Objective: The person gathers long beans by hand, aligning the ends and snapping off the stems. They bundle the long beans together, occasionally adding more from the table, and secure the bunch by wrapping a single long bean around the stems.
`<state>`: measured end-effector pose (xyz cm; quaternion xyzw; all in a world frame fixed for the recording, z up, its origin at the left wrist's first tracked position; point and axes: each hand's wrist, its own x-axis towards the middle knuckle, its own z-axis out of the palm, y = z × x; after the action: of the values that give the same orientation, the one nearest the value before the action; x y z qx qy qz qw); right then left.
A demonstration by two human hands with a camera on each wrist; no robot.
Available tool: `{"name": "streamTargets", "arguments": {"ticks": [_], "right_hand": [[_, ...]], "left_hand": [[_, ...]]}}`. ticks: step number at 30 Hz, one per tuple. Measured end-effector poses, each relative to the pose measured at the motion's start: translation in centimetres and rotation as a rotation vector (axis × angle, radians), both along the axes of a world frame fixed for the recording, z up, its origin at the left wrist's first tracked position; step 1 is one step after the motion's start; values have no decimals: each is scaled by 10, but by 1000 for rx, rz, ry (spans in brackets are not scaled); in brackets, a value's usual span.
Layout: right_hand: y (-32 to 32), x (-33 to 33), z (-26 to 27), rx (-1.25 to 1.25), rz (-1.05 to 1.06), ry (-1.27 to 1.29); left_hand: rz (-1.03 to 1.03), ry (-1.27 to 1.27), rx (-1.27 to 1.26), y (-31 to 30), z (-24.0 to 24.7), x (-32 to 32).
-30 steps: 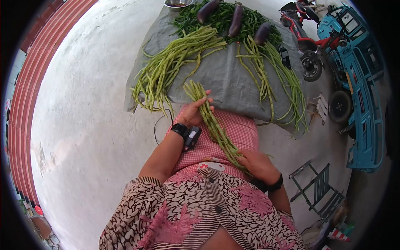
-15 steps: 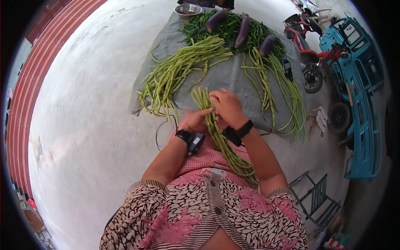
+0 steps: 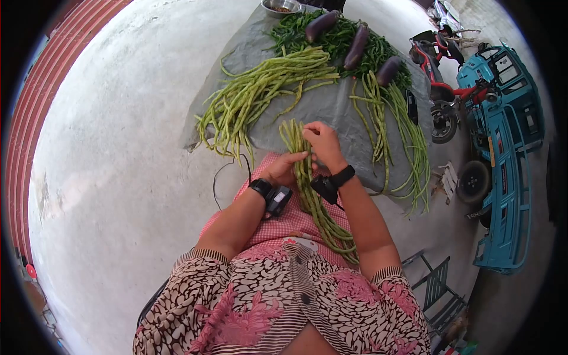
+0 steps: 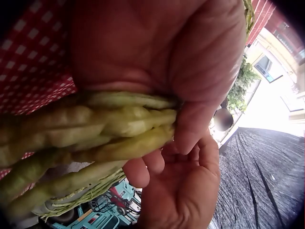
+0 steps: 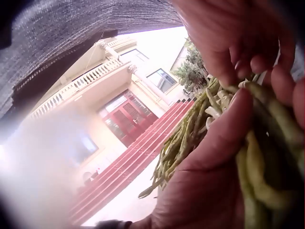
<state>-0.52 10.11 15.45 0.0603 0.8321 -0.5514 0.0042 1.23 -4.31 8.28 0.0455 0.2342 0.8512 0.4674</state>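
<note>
Long green bean bundle (image 3: 313, 204) is lying across the red-checked lap (image 3: 281, 223), reaching the near edge of the grey tarp (image 3: 331, 109). Left hand (image 3: 283, 168) is gripping it, right hand (image 3: 322, 145) pinching tips; probably evening them, next needing a firm hold.

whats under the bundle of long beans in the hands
A red checked cloth on the lap lies under the bundle of long beans; its tips overlie the grey sheet. Directly beneath, the beans hide everything.

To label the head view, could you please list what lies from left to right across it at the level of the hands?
Red steps → concrete floor → left hand → right hand, both gripping the bean bundle → loose beans → scooter → blue vehicle.
</note>
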Motion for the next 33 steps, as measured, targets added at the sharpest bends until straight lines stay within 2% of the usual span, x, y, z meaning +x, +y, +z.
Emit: {"name": "streamTargets", "arguments": {"ticks": [3,6,9,15,19,23,24,27,30,31,33], "right_hand": [[-4,-1,3,10,-33,47],[-8,0,16,160,16,-102],[-8,1,17,287,62,-103],[-2,-3,5,41,19,-22],[-9,-1,7,83,-55,-7],[-10,-7,-12,131,-59,66],[-9,-8,-17,163,-65,95],[5,-11,-26,140,-103,70],[41,-4,-27,365,-188,56],[57,-3,-33,467,-250,100],[94,-2,-50,672,-373,192]], "left_hand": [[-4,27,19,2,-7,-1],[9,39,15,2,-12,-1],[3,41,24,4,-16,-3],[46,33,-5,2,-5,0],[39,31,-10,3,-3,1],[-16,3,11,5,-44,-8],[-38,-10,14,5,-40,-9],[70,-159,127,4,-22,-5],[131,-210,76,7,6,1],[167,-154,-22,6,8,0],[149,-102,-4,4,-1,-3]]}}
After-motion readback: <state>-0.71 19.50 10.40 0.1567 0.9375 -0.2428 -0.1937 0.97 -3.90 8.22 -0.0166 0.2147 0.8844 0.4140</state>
